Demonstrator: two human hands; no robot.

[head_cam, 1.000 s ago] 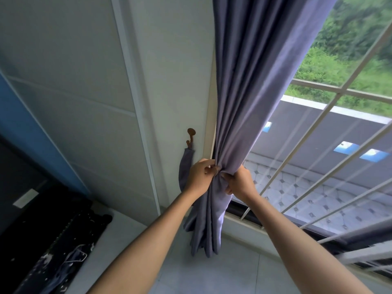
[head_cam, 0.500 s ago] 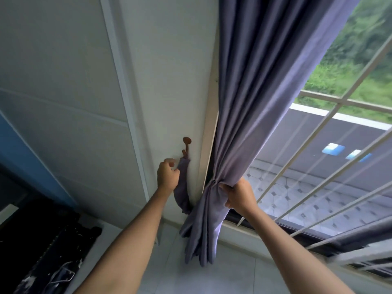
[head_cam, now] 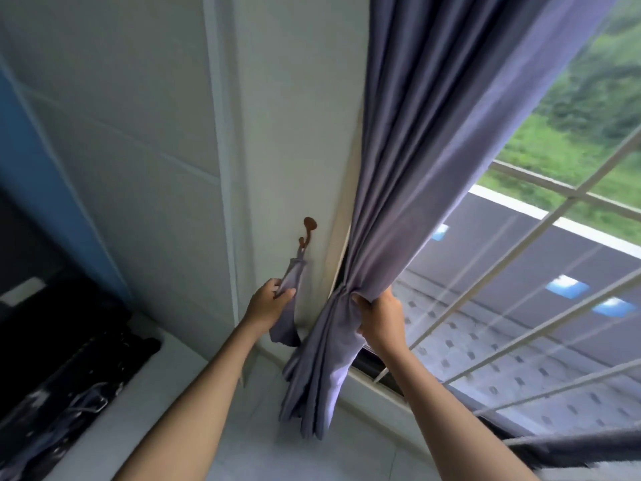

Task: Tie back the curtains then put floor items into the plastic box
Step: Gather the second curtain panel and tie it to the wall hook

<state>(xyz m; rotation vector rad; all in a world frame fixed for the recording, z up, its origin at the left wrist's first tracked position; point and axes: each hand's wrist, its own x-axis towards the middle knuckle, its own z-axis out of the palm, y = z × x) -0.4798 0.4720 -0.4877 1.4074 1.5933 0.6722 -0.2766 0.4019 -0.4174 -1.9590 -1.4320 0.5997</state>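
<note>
curtain (head_cam: 409, 189): purple-grey cloth, hangs in folds from the top of the view down the left side of the window, gathered into a tight bunch at its lower part; its loose tail falls below the bunch toward the floor.
right hand (head_cam: 379, 315): fingers curled round the gathered curtain, thumb on the near side; the grip is pinching the bunch together just beside the window frame.
tie-back (head_cam: 293, 286): strip of the same purple-grey cloth, hangs from the hook down the wall, its lower end curling out below the left hand.
left hand (head_cam: 268, 303): grip is pinching the tie-back partway down its length, thumb and fingers pressed on the cloth; hand apart from the curtain, to the left of it.
hook (head_cam: 307, 232): brown, fixed on the pale wall left of the curtain, with the top of the tie-back looped on it.
wall (head_cam: 138, 133): pale panels with a vertical white strip; a blue band at the far left.
window (head_cam: 555, 289): white bars cross it; outside are a grey roof and green slope.
floor (head_cam: 242, 446): pale tiles below the arms.
dark things (head_cam: 62, 369): black shapes at the lower left by the wall; too blurred to tell what they are.
</note>
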